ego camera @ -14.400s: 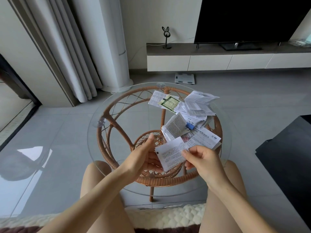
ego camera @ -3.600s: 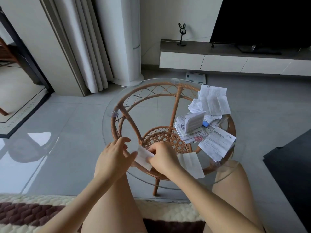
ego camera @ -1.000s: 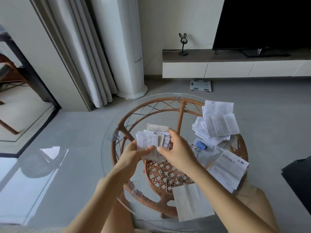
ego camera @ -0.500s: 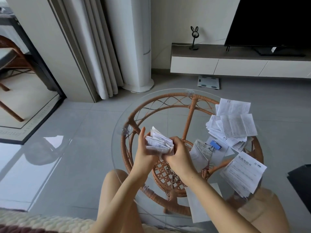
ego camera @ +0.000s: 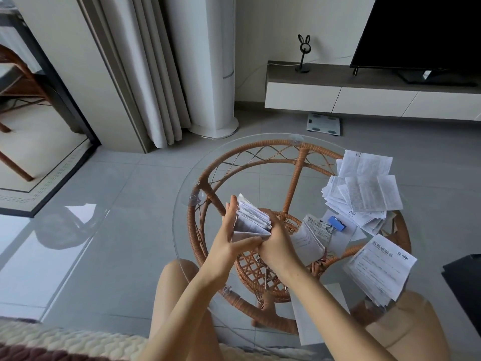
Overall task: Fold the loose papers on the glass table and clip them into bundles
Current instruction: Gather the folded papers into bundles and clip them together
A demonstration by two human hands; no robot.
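fingers [ego camera: 230,217] of left hand [ego camera: 229,243] upright, flat against folded stack [ego camera: 251,222]; right hand [ego camera: 277,244] grips its edge

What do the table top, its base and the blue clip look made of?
Table top: clear glossy glass; the floor shows through. Base: woven rattan or wicker, matte brown strands. Clip: probably painted metal, smooth blue body, wire handles.
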